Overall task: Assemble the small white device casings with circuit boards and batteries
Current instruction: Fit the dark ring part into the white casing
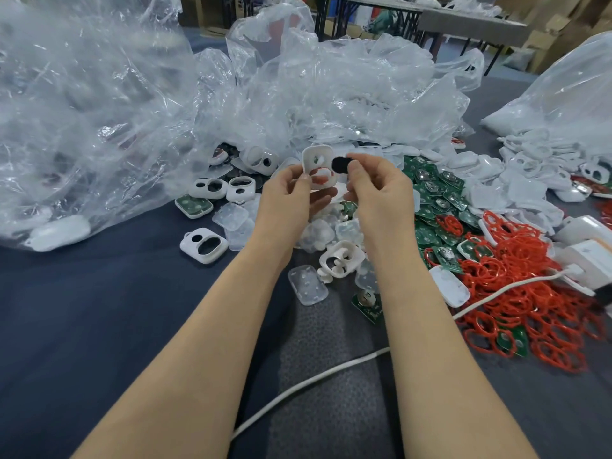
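Workroom, long tables at the back. My counter (99,309) is draped in dark blue cloth, and crumpled clear plastic bags (82,111) are heaped across its far side.

My left hand (291,190) pinches a white casing (318,167) by its left edge, thumb in front and fingers behind. It is held upright above the parts pile, inner side toward me, with a red ring seated in its lower opening.

My right hand (381,190) pinches a small black oval piece (339,164) between thumb and forefinger, just beside the casing's right edge. I cannot tell whether they touch.

- Loose white casing shells (203,245) lie left of my forearms.
- Translucent covers (308,284) lie between my forearms.
- Green circuit boards (433,193) are piled to the right.
- Beyond and below the boards is a tangle of red rings (516,293).
- A white cable (314,379) runs across the cloth under my right forearm.
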`<state>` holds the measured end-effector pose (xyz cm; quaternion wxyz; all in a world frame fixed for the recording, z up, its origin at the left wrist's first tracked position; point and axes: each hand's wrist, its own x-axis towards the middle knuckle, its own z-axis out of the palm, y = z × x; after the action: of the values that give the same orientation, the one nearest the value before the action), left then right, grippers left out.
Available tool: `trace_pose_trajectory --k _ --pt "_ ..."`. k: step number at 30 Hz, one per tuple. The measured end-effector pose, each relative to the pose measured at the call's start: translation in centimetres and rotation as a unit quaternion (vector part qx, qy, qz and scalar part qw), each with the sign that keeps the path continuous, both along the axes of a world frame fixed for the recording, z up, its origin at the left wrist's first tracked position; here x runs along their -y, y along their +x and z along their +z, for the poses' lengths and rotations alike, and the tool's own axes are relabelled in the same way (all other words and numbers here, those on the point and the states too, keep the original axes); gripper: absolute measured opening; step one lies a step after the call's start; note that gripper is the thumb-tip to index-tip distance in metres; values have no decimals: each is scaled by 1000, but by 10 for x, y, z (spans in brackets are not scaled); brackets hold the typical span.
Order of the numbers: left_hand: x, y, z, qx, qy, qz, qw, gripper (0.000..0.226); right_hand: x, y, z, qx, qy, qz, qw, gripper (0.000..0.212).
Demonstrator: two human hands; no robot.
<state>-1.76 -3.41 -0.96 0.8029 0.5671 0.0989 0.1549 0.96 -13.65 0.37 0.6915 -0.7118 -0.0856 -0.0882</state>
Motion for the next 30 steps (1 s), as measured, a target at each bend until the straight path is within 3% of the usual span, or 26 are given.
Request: trace_pose_trajectory --k 4,10,16,23,26,30 --pt "-3 0 3 -13 -24 22 999 19 6 0 0 10 -10 -4 1000 18" --pt "-4 -4 4 0 9 18 1000 17 6 -1 6 -10 110 81 991 15" --pt "-4 -4 2 6 32 25 999 12 5 1 2 38 41 73 996 26" --pt "-6 -3 2 -1 40 29 999 13 5 3 1 27 49 49 997 15" --pt "-9 -4 0 -8 152 70 986 26 7 3 2 -1 65 14 998 16" --pt "-10 -10 -1 17 405 151 902 25 10 0 1 30 -69 -36 996 27"
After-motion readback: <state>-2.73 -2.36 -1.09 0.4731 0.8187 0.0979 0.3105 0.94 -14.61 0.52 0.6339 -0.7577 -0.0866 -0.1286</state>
